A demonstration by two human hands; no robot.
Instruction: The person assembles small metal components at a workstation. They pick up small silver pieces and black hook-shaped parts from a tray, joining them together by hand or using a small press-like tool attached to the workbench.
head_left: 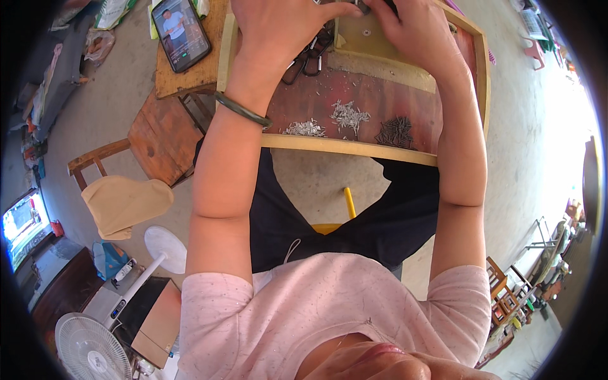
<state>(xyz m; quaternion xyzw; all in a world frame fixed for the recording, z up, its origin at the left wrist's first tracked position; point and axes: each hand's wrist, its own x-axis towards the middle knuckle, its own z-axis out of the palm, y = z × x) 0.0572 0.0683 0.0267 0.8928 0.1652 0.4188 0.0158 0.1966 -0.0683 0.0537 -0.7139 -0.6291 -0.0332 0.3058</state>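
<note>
Both hands are at the top edge, over a shallow wooden-rimmed tray [354, 147], and the picture cuts off most of their fingers. My left hand [285, 22] has its thumb reaching right toward a small metal piece [361, 6] between the hands. Around that spot the fingers of my right hand [408, 28] are bent, with something dark partly hidden at them. What either hand grips cannot be made out. Several black carabiners [310, 60] lie beside my left wrist. Closer to me are two heaps of silver pins [349, 117] and a pile of small dark pieces [396, 132].
A phone [180, 35] showing a video lies on the wooden table [183, 81] to the left. Wooden stools [161, 136], a beige cloth [126, 199] and a white fan [92, 351] stand on my left. The tray's raised rim runs across in front of my legs.
</note>
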